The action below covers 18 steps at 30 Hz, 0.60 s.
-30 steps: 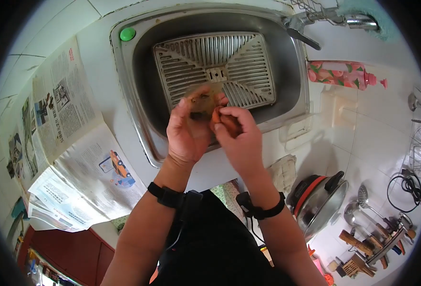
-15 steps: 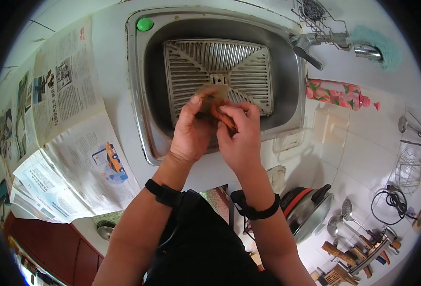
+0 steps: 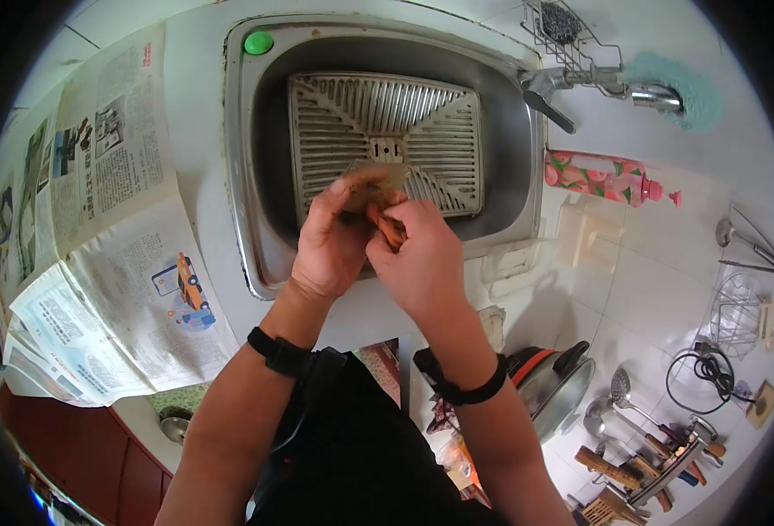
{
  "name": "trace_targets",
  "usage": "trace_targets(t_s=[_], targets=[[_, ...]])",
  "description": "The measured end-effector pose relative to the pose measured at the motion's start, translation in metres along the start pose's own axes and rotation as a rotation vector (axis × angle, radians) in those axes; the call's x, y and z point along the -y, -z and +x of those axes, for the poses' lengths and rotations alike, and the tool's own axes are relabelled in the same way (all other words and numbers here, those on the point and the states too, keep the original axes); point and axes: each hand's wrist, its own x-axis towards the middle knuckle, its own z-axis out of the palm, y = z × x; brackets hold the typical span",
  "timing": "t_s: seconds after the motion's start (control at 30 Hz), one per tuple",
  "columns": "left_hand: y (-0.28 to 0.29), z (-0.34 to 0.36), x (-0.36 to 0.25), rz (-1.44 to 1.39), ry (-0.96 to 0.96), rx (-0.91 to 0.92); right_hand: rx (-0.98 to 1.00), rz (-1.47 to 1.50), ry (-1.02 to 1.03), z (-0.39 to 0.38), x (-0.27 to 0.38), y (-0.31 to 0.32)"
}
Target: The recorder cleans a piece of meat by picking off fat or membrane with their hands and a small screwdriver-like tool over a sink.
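My left hand (image 3: 330,245) is closed around a small see-through container (image 3: 371,178) smeared with brown grime. An orange-brown crumpled cloth or wad (image 3: 390,230) is pinched in my right hand (image 3: 422,254) and pressed against the container; its exact kind is hard to make out. Both hands are over the near edge of a steel sink (image 3: 507,131). Beneath them a slotted metal filter panel (image 3: 387,114) lies in the basin, its near part covered by my hands.
Newspaper sheets (image 3: 132,254) cover the counter on the left. A round green object (image 3: 258,43) sits on the sink's far left corner. At right are a tap (image 3: 549,96), a wire rack (image 3: 571,39), a pink bottle (image 3: 597,178), a lidded pan (image 3: 558,386) and hanging utensils (image 3: 659,447).
The view has shifted slightly, so the surroundings sit further left. Both hands keep their hold, and my right hand has turned a little, with its fingers deeper at the container.
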Motion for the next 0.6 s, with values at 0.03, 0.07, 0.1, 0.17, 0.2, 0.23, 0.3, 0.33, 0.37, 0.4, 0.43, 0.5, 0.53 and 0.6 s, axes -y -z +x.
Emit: trace_targets(t_s=[0.03, 0.07, 0.1, 0.17, 0.2, 0.23, 0.3, 0.33, 0.37, 0.4, 0.43, 0.5, 0.53, 0.6], targets=[[-0.001, -0.002, 0.001, -0.005, -0.008, 0.001, -0.064, 0.014, -0.039, -0.004, 0.002, -0.002], [-0.004, -0.004, 0.001, -0.071, 0.012, -0.004, -0.06, 0.012, -0.03, -0.01, 0.004, -0.002], [-0.005, -0.004, 0.001, -0.138, 0.033, -0.009, -0.041, 0.038, -0.133, -0.015, 0.006, -0.003], [-0.002, -0.002, 0.003, -0.129, 0.026, -0.006, -0.018, 0.062, -0.232, -0.017, 0.005, -0.005], [0.0, -0.002, 0.004, -0.116, 0.028, -0.003, -0.051, 0.067, -0.208, -0.018, 0.0, -0.009], [0.002, -0.003, 0.004, -0.118, 0.024, -0.004, -0.084, 0.071, -0.184, -0.019, -0.004, -0.011], [0.0, -0.002, 0.003, 0.04, 0.009, -0.002, -0.18, 0.024, -0.07, -0.008, -0.012, -0.013], [-0.002, -0.003, 0.005, 0.037, 0.011, 0.001, -0.274, -0.02, 0.046, -0.001, -0.015, -0.013], [-0.01, -0.003, 0.003, 0.037, 0.005, -0.04, -0.273, -0.02, 0.046, 0.007, -0.015, -0.012], [-0.014, -0.003, 0.003, 0.036, 0.001, -0.08, -0.314, -0.019, 0.082, 0.016, -0.012, -0.009], [-0.013, -0.002, 0.003, 0.035, 0.001, -0.08, -0.355, -0.018, 0.117, 0.02, -0.011, -0.007], [-0.01, 0.001, 0.003, -0.017, -0.016, -0.085, -0.345, 0.008, 0.103, 0.016, -0.013, -0.011], [-0.008, 0.001, 0.002, -0.018, -0.016, -0.084, -0.252, 0.088, -0.001, 0.008, -0.014, -0.013], [-0.004, 0.002, 0.0, -0.059, -0.013, 0.0, -0.153, 0.167, -0.098, -0.002, -0.011, -0.011]])
